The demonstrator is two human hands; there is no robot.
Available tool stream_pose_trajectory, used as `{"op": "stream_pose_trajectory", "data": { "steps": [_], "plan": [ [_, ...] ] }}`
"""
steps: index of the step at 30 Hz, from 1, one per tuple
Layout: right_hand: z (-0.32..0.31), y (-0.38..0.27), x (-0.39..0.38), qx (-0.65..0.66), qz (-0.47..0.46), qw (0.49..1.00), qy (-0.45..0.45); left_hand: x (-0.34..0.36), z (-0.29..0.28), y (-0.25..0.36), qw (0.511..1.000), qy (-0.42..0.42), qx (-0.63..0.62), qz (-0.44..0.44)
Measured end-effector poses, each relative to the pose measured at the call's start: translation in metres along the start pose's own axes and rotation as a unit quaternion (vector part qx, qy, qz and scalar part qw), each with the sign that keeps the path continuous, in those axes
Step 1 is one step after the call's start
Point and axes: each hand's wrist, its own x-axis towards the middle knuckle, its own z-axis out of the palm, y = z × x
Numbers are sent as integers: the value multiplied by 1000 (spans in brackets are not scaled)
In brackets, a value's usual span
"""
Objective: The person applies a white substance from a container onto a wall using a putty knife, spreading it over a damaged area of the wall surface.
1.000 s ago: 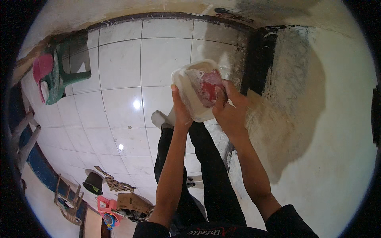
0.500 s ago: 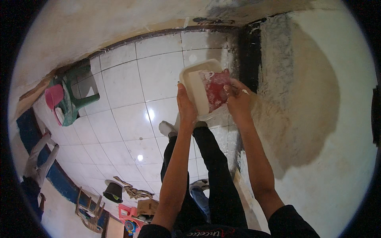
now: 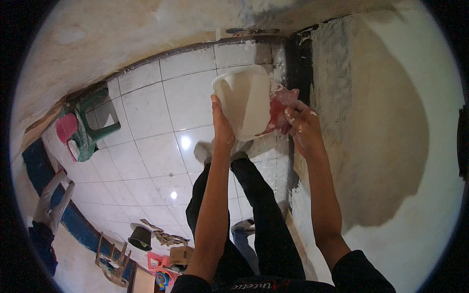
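Observation:
My left hand (image 3: 222, 122) grips the side of a white plastic tub (image 3: 242, 97) that holds pale, creamy paste. My right hand (image 3: 303, 122) pinches a red flat scraper (image 3: 281, 107) smeared with white paste, held at the right rim of the tub. White flecks show on the fingers of my right hand. Both hands are above the tiled floor (image 3: 146, 122), beside the patched wall (image 3: 371, 122) on the right.
A green plastic stool (image 3: 85, 136) with a pink container (image 3: 66, 128) stands at the left. Lower down are a dark bucket (image 3: 140, 238), a cardboard box (image 3: 180, 255) and a wooden chair (image 3: 110, 261). Another person's legs (image 3: 51, 200) show at the far left.
The red scraper has moved rightward from inside the tub to its right rim, with my right hand following. More of the paste surface shows. The tub has shifted slightly.

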Motion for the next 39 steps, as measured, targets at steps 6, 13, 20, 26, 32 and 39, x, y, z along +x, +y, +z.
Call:
{"op": "stream_pose_trajectory", "data": {
  "steps": [6,13,20,26,32,39],
  "plan": [
    [-10,3,13,92,-2,995,-24,17,13,-9,999,-22,-40,-20],
    [-5,0,28,226,-5,972,-64,43,12,-14,999,-32,-34,15],
    [7,-10,38,264,-19,961,-76,62,20,-7,999,-11,-33,20],
    [13,-21,69,352,-43,933,-60,86,-31,-11,994,36,2,104],
    [13,14,185,354,-124,920,-117,53,-87,-11,994,88,3,61],
    [3,-4,314,14,-264,959,-99,5,-101,-47,992,102,-80,11]
  ]
}}
